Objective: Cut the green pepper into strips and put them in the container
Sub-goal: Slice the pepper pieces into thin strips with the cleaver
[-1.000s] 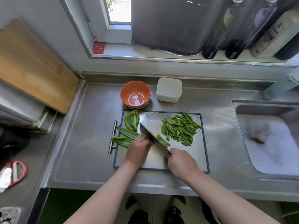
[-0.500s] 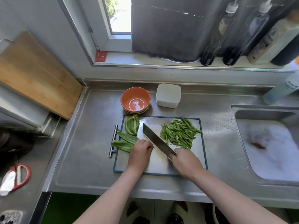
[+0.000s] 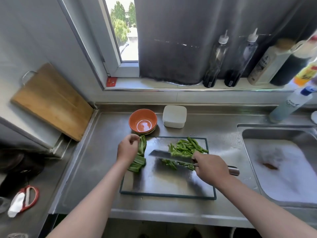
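Since half a second earlier, the left hand [image 3: 127, 148] had gone from the middle of the rectangular, dark-rimmed steel cutting board [image 3: 163, 182] to its far left corner. The right hand [image 3: 211, 167] had swung the broad steel-handled kitchen knife [image 3: 169, 156] so that the blade pointed left across the board.

Just beyond the board stood one square white plastic container [image 3: 174, 116]. Its top showed only white, and what it held could not be told. To its left sat one stack of round orange ceramic bowls [image 3: 143, 120] with at least two rims visible, the top bowl showing only a glossy pale bottom. The steel sink [image 3: 247, 152] on the right held white foam.

The left fingertips pinched the far end of the uncut green pepper pieces [image 3: 141, 152], which lay along the board's left edge; their number was unclear beneath the wrist. The right fingers were curled round the knife's handle. The cut green pepper strips [image 3: 187, 147] lay in two groups, a larger heap at the far right of the board and a smaller row against the blade's near side.
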`<state>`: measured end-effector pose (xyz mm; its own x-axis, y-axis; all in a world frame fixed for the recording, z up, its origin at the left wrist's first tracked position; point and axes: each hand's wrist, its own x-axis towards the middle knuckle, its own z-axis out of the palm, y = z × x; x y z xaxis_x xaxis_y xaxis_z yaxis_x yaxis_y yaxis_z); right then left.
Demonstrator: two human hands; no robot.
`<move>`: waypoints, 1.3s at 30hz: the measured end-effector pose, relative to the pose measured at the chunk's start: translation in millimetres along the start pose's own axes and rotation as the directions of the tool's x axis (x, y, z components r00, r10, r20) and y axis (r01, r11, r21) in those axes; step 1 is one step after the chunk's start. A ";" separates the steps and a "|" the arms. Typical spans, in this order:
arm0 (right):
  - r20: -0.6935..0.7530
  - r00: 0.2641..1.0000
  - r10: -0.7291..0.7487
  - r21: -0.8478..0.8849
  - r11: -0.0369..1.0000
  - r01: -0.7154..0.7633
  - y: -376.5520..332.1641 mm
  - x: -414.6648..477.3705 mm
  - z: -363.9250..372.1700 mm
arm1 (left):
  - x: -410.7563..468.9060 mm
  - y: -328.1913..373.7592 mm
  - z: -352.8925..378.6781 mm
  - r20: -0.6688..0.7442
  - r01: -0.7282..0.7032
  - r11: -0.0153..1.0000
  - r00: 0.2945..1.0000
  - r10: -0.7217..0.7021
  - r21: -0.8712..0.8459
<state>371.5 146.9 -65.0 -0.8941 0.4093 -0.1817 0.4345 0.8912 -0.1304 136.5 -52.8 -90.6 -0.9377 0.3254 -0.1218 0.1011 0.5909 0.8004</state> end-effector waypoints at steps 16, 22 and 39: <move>-0.020 0.986 -0.167 -0.122 0.979 0.163 21.8 2.4 -6.5 | -20.3 55.4 89.0 0.514 -0.339 0.877 0.848 0.128 0.341; -0.040 0.978 -0.203 -0.132 0.972 0.196 30.6 5.5 -4.1 | -35.9 74.0 88.4 0.696 -0.264 0.932 0.718 0.016 0.251; 0.173 0.966 0.191 0.510 0.822 -0.254 -13.0 23.2 -5.8 | -32.3 6.8 67.6 0.450 0.161 0.972 0.865 -0.222 0.170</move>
<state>344.5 146.0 -61.9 -0.7619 0.5321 -0.3694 0.6397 0.5288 -0.5578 190.0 -9.4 -120.9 -0.6840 0.4822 -0.5474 0.0034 0.7524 0.6587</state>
